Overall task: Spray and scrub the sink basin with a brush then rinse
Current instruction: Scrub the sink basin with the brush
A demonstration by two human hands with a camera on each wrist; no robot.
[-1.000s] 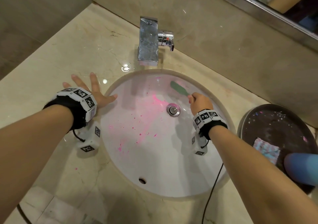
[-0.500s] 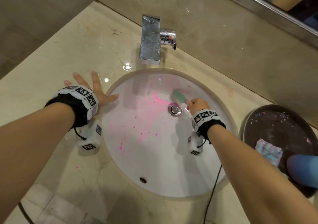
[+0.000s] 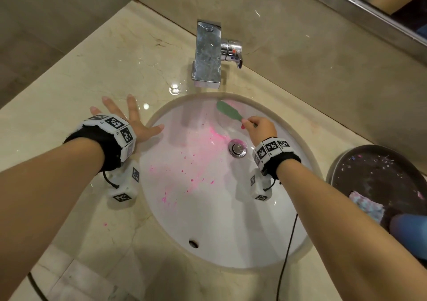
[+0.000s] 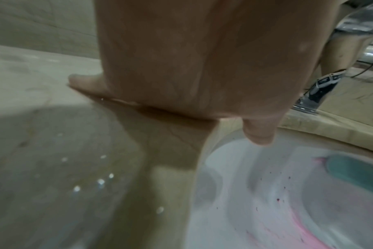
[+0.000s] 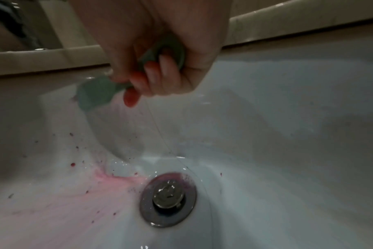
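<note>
Item: scrub step, in progress by the look of it. Right hand [image 3: 260, 129]: fingers [image 5: 153, 75] curled round the handle of the green brush [image 3: 227, 110], thumb side toward the head; grip closed and firm. Brush head: against the back wall of the sink [image 3: 208, 226], just below the rim and under the tap [image 3: 207, 53]. Left hand [image 3: 136, 125]: fingers spread flat on the table [image 3: 69, 74], thumb at the sink rim, holding nothing; keep it there as your brace. Soil: pink stain [image 3: 201, 148] smeared from the back wall down toward the drain [image 3: 237, 150], with specks scattered across the left and middle of the bowl and one speck on the table. Advice: you are working the top edge of the stain, so pull your strokes downhill toward the drain, so loosened colour likely does not spread upward. Keep the head flat to the curve; a tilted head probably skips the specks. Overlap passes leftward until you cover the scattered spots. Expect a wet handle to slip; hold close to the head for pressure. Remaining, as judged: most of the bowl, then the rinse. Nearby: dark tray [image 3: 379, 173] at your right with a cloth [image 3: 365, 204] on it, well apart from the work.
</note>
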